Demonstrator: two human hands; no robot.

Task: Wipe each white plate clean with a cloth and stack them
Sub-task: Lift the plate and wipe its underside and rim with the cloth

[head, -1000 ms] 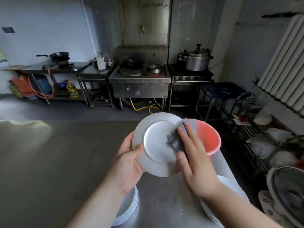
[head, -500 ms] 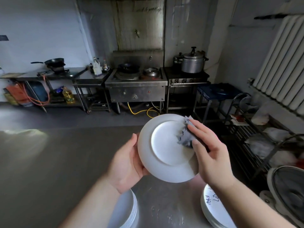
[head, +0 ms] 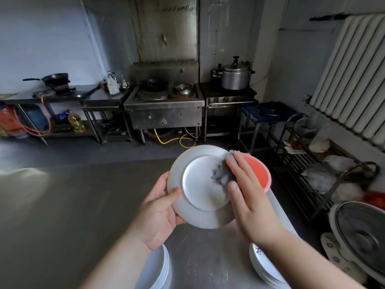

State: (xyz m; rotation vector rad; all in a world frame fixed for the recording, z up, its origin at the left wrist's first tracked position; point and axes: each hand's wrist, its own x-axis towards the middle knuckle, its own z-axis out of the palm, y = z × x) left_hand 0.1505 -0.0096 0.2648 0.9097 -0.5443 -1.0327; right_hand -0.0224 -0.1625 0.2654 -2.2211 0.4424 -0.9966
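1. Right hand (head: 253, 203) has slid its grey, crumpled cloth (head: 221, 174) lower across the round white plate (head: 200, 188), fingers flat, pressing.
2. Left hand (head: 160, 211) is gripping the plate's smooth left rim, thumb on top.

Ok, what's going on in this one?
A person is wiping a white plate over a metal table. The left hand grips its rim while the right hand presses a grey cloth on it. Two plate stacks sit below, one on the left and one on the right.
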